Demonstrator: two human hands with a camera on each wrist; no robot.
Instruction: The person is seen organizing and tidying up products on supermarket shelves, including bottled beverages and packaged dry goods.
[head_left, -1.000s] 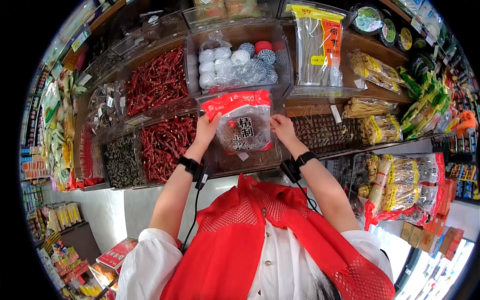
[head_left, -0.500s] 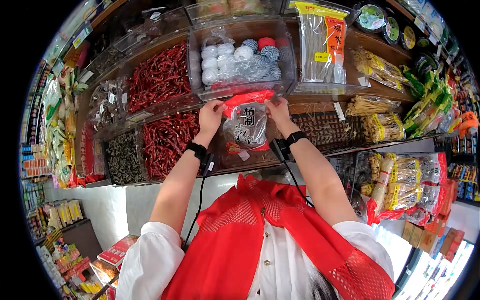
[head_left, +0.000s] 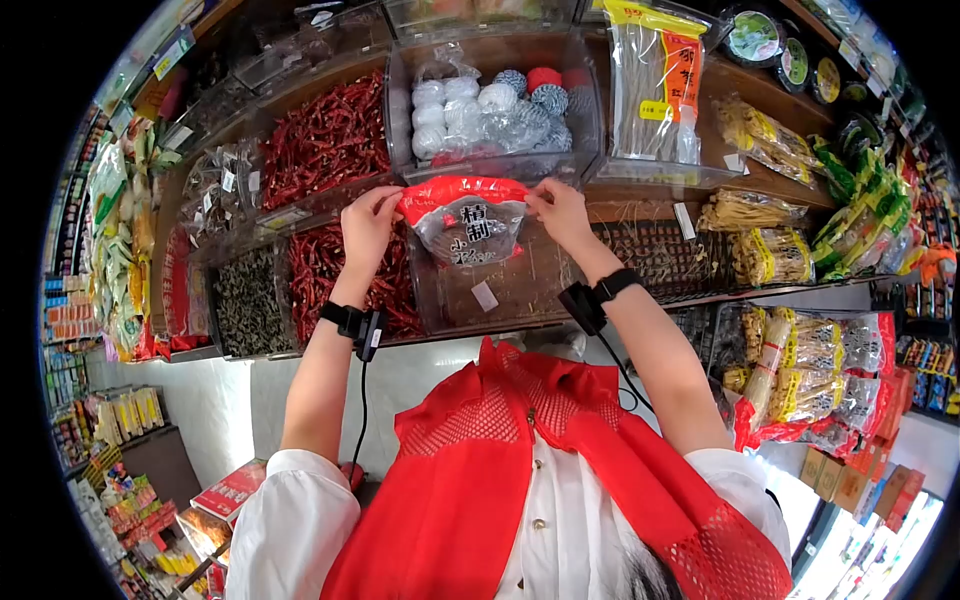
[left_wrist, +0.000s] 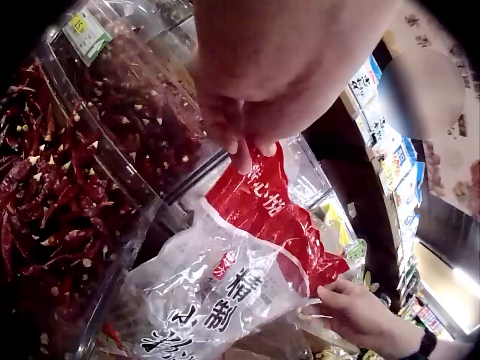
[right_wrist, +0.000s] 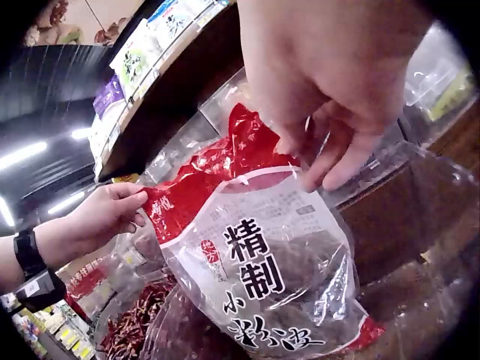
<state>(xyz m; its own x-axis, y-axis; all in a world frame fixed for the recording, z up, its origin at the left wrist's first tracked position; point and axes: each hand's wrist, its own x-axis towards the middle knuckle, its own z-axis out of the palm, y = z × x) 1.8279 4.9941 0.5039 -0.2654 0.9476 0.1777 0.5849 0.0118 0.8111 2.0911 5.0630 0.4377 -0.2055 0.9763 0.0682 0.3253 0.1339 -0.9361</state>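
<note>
A clear plastic food packet (head_left: 470, 230) with a red top band and black printing hangs between both hands above a wooden shelf bin. My left hand (head_left: 368, 225) pinches its upper left corner; in the left wrist view the fingertips (left_wrist: 241, 159) press on the red band. The upper right corner is pinched by my right hand (head_left: 562, 215). Greyish contents show through the packet's lower part (right_wrist: 307, 277) in the right wrist view. Its red top is stretched almost straight between the hands.
Dried red chilies (head_left: 325, 150) fill bins at the left, beside a bin of dark dried pieces (head_left: 250, 305). Balls of string (head_left: 490, 105) lie in a clear bin behind the packet. Noodle packs (head_left: 655, 90) stand at the right. A white tag (head_left: 485, 296) lies on the wooden bin bottom (head_left: 455, 300).
Both hands have shifted from the packet's sides to its top corners. They have since spread apart, the left one moving left, so the red band is pulled wide and the packet sits further left.
</note>
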